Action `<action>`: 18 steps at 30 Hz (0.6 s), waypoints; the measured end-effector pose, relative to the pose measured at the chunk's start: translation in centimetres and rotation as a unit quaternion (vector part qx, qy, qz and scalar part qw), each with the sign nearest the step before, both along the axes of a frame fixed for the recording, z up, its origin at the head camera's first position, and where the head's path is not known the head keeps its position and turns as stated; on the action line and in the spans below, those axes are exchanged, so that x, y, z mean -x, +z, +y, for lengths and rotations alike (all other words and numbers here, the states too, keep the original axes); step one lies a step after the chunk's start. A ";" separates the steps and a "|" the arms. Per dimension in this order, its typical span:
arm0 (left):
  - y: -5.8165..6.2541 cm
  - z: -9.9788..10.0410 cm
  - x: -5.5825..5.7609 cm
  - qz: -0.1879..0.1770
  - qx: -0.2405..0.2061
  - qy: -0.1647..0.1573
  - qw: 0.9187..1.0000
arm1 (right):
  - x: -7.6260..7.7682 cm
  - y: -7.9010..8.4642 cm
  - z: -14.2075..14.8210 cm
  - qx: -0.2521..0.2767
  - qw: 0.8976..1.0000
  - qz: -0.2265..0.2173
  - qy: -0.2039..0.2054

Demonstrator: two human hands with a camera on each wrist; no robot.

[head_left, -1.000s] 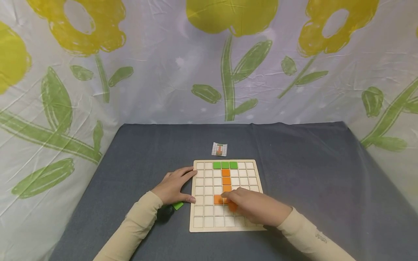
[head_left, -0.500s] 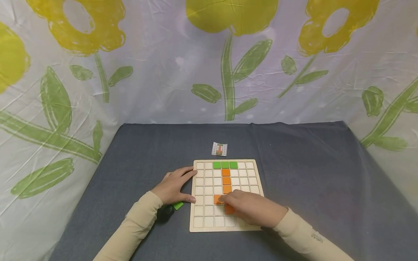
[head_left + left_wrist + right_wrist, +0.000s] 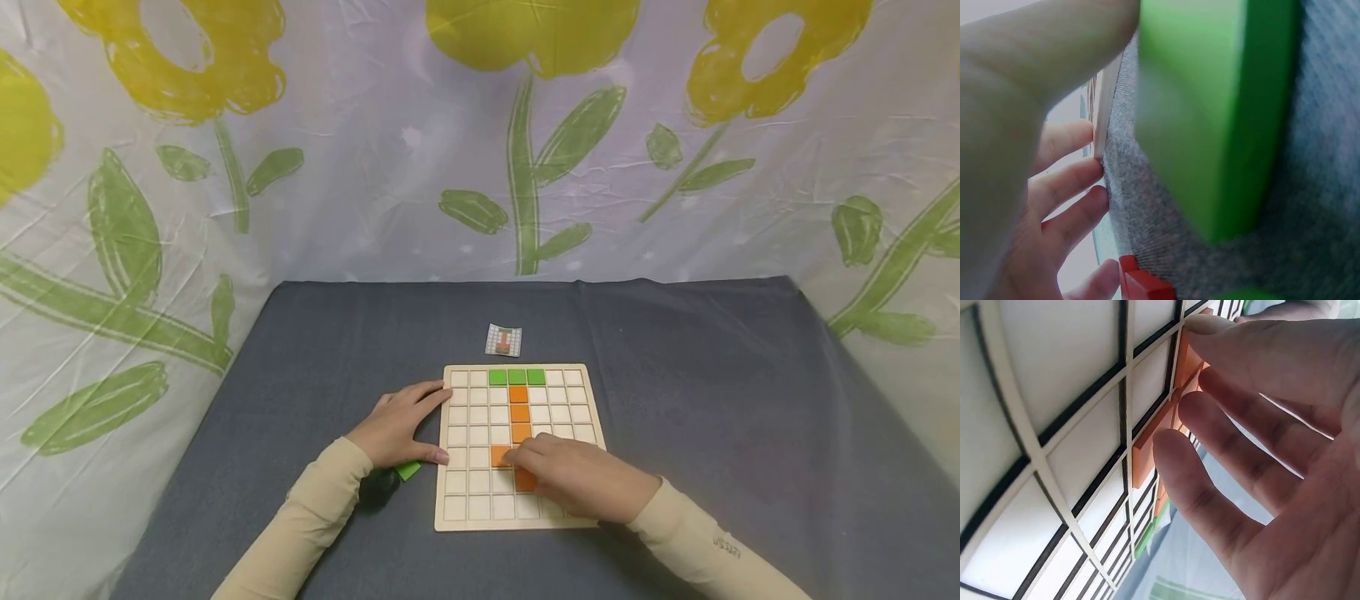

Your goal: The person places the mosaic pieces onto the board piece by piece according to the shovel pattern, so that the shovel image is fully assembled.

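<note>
My left hand [image 3: 393,427] lies at the left edge of the pale gridded board [image 3: 457,508], fingers spread, fingertips and thumb against the rim. A green tile [image 3: 1191,112] lies on the cloth under the left wrist. My right hand [image 3: 585,475] is over the board's lower middle, with thumb and fingertips at an orange tile [image 3: 526,479]. In the right wrist view the thumb [image 3: 1210,326] lies at one side of this tile and fingertips at the other. The little finger is close to another orange tile [image 3: 1150,450]. The hand hides several cells.
Three green tiles [image 3: 517,377] fill part of the board's top row, with orange tiles [image 3: 520,413] in a column below. A small pattern card [image 3: 503,341] lies behind the board on the dark cloth [image 3: 690,375]. Red pieces [image 3: 1147,287] show beside the left hand.
The right hand has moved slightly left, and the orange tile at its fingers has gone from tilted to lying in a cell. Over the last half second both hands stay nearly still.
</note>
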State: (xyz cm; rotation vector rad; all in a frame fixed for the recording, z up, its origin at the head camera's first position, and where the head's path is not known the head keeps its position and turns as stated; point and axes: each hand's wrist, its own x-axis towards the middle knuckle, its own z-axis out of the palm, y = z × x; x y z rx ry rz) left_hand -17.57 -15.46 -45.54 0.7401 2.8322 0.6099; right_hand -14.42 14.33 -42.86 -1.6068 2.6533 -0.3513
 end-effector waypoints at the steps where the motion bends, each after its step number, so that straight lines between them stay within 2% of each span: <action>1: 0.0 0.0 0.0 -0.001 0.000 0.000 1.000 | 0.0 0.0 0.0 -0.001 1.000 -0.001 -0.001; 8: 0.0 0.0 0.0 0.001 0.001 0.000 1.000 | -0.1 0.0 0.0 -0.007 1.000 -0.001 -0.006; 12: -0.1 0.0 0.0 0.003 0.001 -0.001 1.000 | 0.2 0.3 0.4 0.012 1.000 -0.001 -0.011; 14: -0.1 0.0 0.0 0.004 0.001 -0.002 1.000 | 0.7 0.6 0.8 0.032 0.999 0.008 -0.024; 18: -0.1 0.0 0.0 0.003 0.000 -0.001 1.000 | 1.9 1.4 2.3 0.046 0.995 0.053 -0.077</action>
